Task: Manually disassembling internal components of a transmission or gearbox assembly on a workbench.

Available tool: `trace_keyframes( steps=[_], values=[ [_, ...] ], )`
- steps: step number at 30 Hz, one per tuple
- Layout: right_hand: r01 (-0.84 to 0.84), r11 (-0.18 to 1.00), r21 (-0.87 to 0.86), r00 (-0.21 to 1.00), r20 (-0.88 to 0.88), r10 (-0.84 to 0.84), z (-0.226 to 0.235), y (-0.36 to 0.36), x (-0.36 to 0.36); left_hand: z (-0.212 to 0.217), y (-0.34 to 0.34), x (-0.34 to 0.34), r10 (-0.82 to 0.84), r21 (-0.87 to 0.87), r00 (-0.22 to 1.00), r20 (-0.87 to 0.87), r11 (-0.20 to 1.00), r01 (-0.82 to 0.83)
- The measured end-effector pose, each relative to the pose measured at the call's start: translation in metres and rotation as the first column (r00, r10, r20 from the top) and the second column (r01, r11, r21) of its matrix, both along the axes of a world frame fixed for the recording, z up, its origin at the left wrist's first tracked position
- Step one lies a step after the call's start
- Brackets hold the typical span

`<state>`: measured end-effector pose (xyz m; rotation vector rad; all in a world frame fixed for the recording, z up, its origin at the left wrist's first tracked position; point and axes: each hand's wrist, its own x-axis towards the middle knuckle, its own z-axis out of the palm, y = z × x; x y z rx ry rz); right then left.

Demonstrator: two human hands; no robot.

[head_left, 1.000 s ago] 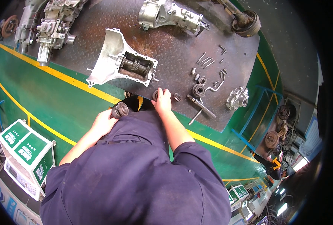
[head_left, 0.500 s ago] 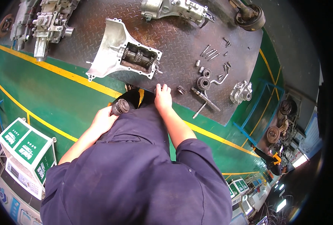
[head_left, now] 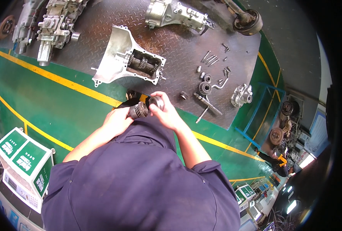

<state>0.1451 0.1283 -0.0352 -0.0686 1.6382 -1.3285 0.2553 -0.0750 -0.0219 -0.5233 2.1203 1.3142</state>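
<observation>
Over my lap, just off the table's near edge, my left hand is closed around a dark toothed gear. My right hand grips a dark round ring-shaped part right beside that gear; its details are partly covered by my fingers. Beyond the hands lies a silver gearbox housing, its open side showing gears on a shaft inside. A small gear sits on the table to the right of my right hand.
On the steel table are more gears, a shaft, several bolts and a silver cover. Other gearboxes stand at the far side and far left. A green-and-white cabinet stands at lower left.
My right hand has come back from the table edge with the ring-shaped part. The left hand has moved right and up with its gear, and both parts now sit close together.
</observation>
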Motion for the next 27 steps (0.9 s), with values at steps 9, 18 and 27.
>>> trace_keyframes(
  steps=[9, 18, 27],
  values=[
    [-0.205, 0.968, 0.143, 0.668, -0.703, 0.245, 0.062, 0.004, 0.012, 0.04, 0.02, -0.015, -0.183, 0.016, 0.975, -0.125, 0.982, 0.186],
    [-0.183, 0.983, 0.011, 0.628, -0.768, 0.126, 0.084, 0.013, 0.015, 0.053, 0.018, -0.033, -0.358, 0.216, 0.926, -0.122, 0.901, 0.377],
    [-0.037, 0.998, 0.048, 0.73, -0.68, 0.059, 0.116, 0.009, 0.032, 0.042, 0.025, -0.03, -0.315, 0.287, 0.931, -0.186, 0.889, 0.358]
  ],
)
